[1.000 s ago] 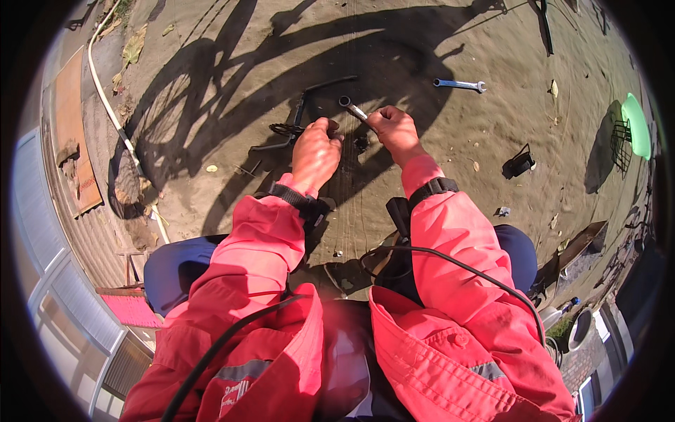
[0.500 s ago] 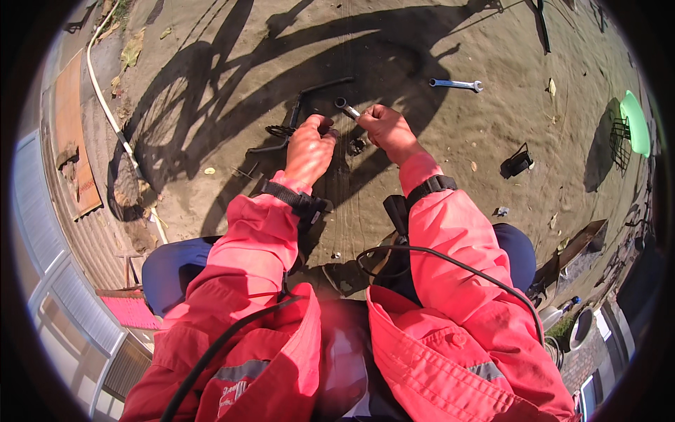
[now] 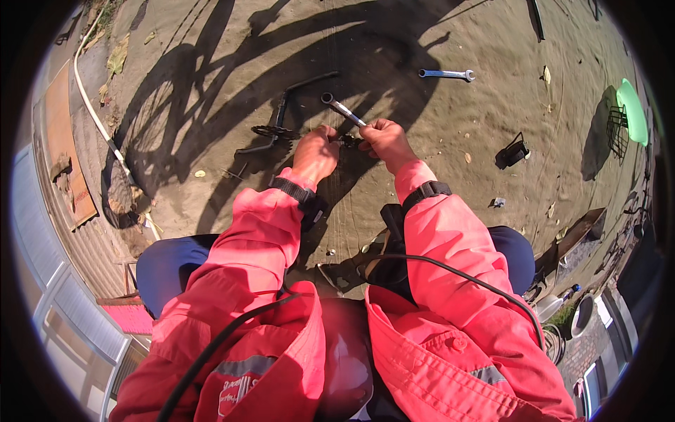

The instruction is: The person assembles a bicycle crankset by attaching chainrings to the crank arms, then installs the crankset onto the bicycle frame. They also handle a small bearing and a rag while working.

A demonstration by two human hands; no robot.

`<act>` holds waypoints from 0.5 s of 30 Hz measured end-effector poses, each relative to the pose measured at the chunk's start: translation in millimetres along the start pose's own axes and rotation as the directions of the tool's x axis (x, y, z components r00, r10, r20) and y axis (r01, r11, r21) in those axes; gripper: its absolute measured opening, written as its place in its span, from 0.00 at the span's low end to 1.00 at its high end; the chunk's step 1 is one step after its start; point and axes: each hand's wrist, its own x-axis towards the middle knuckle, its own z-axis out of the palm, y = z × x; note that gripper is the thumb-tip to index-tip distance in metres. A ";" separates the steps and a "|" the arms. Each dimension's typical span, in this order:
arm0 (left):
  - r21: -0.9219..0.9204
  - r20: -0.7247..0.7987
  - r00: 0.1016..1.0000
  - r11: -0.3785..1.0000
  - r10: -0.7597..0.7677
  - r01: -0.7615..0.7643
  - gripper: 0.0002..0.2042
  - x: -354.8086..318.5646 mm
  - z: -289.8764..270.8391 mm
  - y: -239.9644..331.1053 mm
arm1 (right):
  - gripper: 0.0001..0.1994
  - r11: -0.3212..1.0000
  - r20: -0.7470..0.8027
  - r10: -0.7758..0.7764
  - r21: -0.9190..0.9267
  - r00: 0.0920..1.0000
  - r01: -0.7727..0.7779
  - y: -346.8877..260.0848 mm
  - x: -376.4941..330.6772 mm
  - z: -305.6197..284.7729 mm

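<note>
Board [image 3: 68, 133], long and orange-brown, lies at my far left, with a pale hose [image 3: 97, 116] running just beside it. Further in, on the ground [image 3: 485, 112], rests a dark crank [image 3: 283, 105] with a toothed ring [image 3: 271, 131], just left of my left hand [image 3: 316, 151]. Its fingers are curled in, but I cannot tell whether they pinch anything. Between my two hands shows a small dark part [image 3: 347, 141], half hidden (whether I touch it, I can't tell either). My right hand [image 3: 387, 143] grips one end of a silver wrench [image 3: 344, 110]; the ringed end points away from me and leftward, beyond my left hand. Farther right, a combination spanner [image 3: 446, 74] lies on the ground. Next come a black boxy piece [image 3: 513, 153] and, near the edge of my view, a black wire basket [image 3: 617, 131] beside a pale green curved piece [image 3: 634, 116].
</note>
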 end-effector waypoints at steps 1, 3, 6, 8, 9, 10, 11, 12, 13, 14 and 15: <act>-0.024 -0.017 0.999 0.999 -0.028 0.028 0.14 1.8 1.2 -0.2 | 0.07 1.000 0.003 0.006 0.015 1.000 -0.006 4.5 0.0 2.7; -0.073 -0.043 0.995 0.994 -0.085 0.082 0.13 4.3 5.0 -0.9 | 0.10 0.998 -0.023 0.012 -0.054 1.000 -0.013 13.6 2.9 6.4; -0.082 -0.028 0.994 0.991 -0.104 0.101 0.15 7.0 11.9 -4.4 | 0.14 0.990 -0.101 -0.058 -0.133 0.993 0.045 30.1 9.5 18.0; -0.119 -0.008 0.990 0.983 -0.141 0.139 0.15 10.7 16.8 -6.8 | 0.15 0.981 -0.151 -0.109 -0.178 0.983 0.081 39.7 14.7 22.8; -0.148 0.017 0.987 0.975 -0.163 0.163 0.15 13.8 18.3 -7.8 | 0.16 0.977 -0.189 -0.100 -0.206 0.977 0.060 43.8 16.2 24.1; -0.169 0.056 0.976 0.962 -0.209 0.216 0.15 16.2 19.3 -8.2 | 0.16 0.978 -0.186 -0.121 -0.189 0.975 0.085 46.4 18.0 25.0; -0.160 0.045 0.982 0.969 -0.182 0.187 0.15 17.1 19.7 -8.4 | 0.16 0.982 -0.196 -0.110 -0.175 0.974 0.076 47.6 19.5 26.1; -0.144 0.050 0.982 0.971 -0.184 0.189 0.15 17.5 19.4 -8.2 | 0.16 0.986 -0.222 -0.062 -0.166 0.973 0.025 47.5 20.3 27.1; -0.130 0.064 0.977 0.969 -0.203 0.210 0.15 17.1 18.8 -7.7 | 0.16 0.989 -0.198 -0.077 -0.140 0.977 0.050 46.7 20.1 27.5; -0.131 0.069 0.976 0.968 -0.204 0.212 0.15 16.7 17.7 -6.7 | 0.15 0.992 -0.192 -0.055 -0.118 0.980 0.033 45.0 19.3 27.2; -0.133 0.083 0.972 0.964 -0.222 0.231 0.16 16.2 16.6 -5.5 | 0.15 0.996 -0.191 -0.008 -0.092 0.981 -0.010 42.7 18.2 26.7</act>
